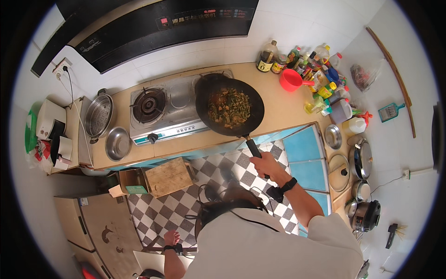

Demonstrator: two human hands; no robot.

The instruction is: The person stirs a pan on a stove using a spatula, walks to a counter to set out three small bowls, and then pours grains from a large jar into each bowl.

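Observation:
My right hand (267, 164) is closed around the black handle (253, 149) of a dark wok (256, 117). The wok sits at the right side of a two-burner gas stove (181, 99), tilted so its inside faces me. Chopped green food (230, 108) with lighter bits lies spread in it, and reddish oil shows at its upper left. At lower left, my left hand (171, 238) hangs away from the counter, fingers loosely bent, with nothing seen in it. The left burner (149, 104) is bare, with no flame visible there.
Left of the stove stand a steamer pot (99, 117) and a steel bowl (118, 143). Bottles (267, 57) and a red plastic ladle (292, 80) crowd the right corner. Below the counter are a wooden board (169, 177) and a cardboard box (131, 179). A rice cooker (365, 216) stands right.

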